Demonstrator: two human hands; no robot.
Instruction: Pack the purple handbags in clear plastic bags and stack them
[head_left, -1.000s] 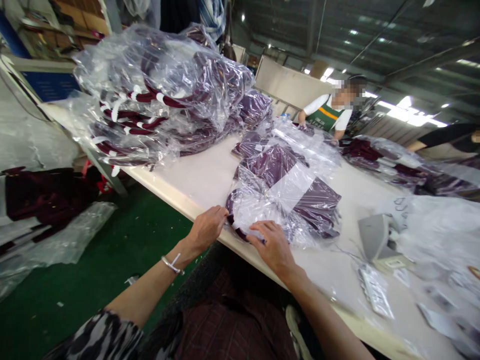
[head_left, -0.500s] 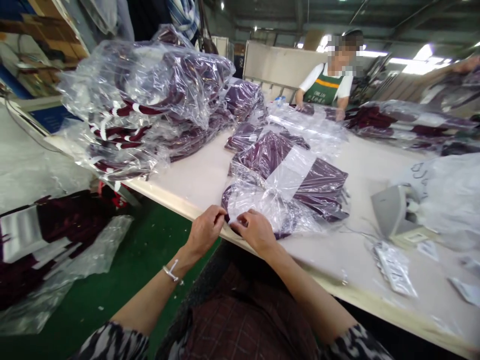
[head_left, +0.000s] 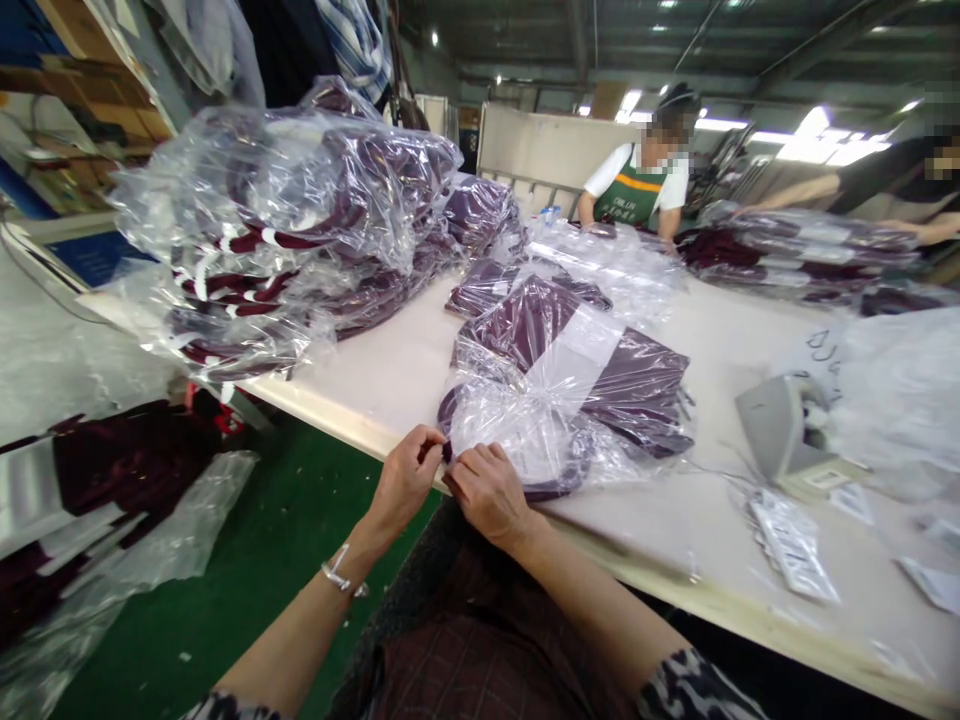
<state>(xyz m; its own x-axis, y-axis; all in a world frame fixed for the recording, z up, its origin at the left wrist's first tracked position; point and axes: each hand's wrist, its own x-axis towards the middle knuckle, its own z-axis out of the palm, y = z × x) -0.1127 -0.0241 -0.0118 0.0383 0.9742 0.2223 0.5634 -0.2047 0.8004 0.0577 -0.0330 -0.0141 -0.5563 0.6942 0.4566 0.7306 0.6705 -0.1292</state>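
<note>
A folded maroon garment [head_left: 525, 320], partly covered by clear plastic film, lies in front of me with a white band across it. At its near left corner, my left hand [head_left: 409, 472] pinches a dark strip of the cloth just over the table edge. Pressed close beside it, my right hand [head_left: 491, 497] has its fingers curled on the same corner. Its fingertips are partly hidden, and I cannot make out exactly how much cloth or film lies under them.
A tall stack of bagged maroon garments [head_left: 300, 210] stands left on the table [head_left: 352, 385]. Clear bags [head_left: 600, 265] lie farther back, near a person in a green apron [head_left: 634, 195]. At right are a grey tape dispenser [head_left: 784, 435], a white bag [head_left: 900, 390] and another person's arms.
My right hand has shifted slightly left and its fingers now curl closer to my left hand. At the far right, a person's arms have come down onto a pile of bagged garments.
</note>
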